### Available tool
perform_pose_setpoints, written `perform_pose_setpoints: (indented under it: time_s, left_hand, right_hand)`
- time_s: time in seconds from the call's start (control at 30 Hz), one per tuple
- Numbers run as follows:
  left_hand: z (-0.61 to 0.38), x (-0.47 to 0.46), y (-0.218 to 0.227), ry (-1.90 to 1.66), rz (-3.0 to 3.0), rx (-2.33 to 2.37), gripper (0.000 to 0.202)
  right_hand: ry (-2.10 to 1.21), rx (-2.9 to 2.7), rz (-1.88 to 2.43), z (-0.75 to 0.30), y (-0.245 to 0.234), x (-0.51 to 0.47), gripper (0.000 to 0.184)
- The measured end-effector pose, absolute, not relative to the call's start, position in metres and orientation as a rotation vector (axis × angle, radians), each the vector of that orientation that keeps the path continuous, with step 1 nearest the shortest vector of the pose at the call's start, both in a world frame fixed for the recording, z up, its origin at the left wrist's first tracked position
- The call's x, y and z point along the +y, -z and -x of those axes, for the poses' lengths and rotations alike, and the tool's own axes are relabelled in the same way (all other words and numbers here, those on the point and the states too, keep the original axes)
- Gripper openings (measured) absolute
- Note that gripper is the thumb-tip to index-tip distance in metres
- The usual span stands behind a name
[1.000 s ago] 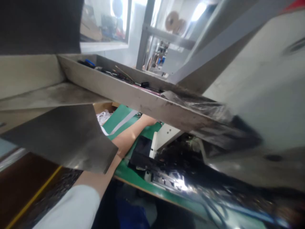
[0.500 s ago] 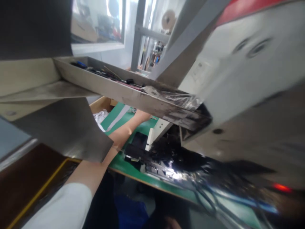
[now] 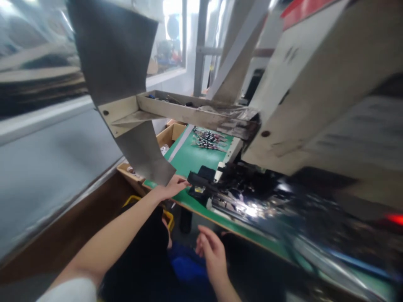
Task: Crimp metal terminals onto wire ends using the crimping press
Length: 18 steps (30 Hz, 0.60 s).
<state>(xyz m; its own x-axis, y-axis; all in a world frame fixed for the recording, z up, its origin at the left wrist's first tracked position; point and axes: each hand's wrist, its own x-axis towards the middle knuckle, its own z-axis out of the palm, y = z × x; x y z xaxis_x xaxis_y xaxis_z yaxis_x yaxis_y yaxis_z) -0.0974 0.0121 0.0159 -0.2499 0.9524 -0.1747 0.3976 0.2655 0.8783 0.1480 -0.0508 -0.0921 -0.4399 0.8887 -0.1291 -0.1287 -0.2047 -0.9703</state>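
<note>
Head cam: bare L hand [image 3: 176, 187] by black machine bar [image 3: 202, 183], 3 o'clock, can't tell grip; R hand [image 3: 213, 247] apart. I'd brace L.

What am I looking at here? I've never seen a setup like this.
There's no robot: a person works bare-handed, seen from a camera on their own head, looking forward and down. The left hand is by the end of a black bar on the machine; whether it grips anything, I can't tell. The right hand is loosely curled in front of the green table, nothing visible in it. Farther back on the table lie small, thin parts. A tray juts out above.
</note>
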Motion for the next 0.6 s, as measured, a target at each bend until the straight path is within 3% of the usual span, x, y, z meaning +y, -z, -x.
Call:
perform_pose_setpoints:
  time_s: [0.1,0.2,0.3,0.6]
  left_hand:
    - [0.085,-0.047,-0.015,-0.812,-1.232,1.678,0.039]
    - [0.061,-0.083,-0.009,-0.797,-1.27,1.516,0.039]
    - [0.034,-0.093,-0.002,-0.843,-1.373,1.478,0.039]
    - [-0.039,-0.064,-0.019,-1.067,-1.703,1.487,0.029]
  right_hand:
    - [-2.009,-0.981,0.803,-0.112,0.059,-0.049,0.053]
    - [-2.018,-0.856,0.766,-0.103,0.043,-0.047,0.041]
    - [-1.884,-0.902,0.779,-0.113,0.04,-0.049,0.023]
    - [-1.338,-0.885,1.021,-0.155,0.028,-0.049,0.022]
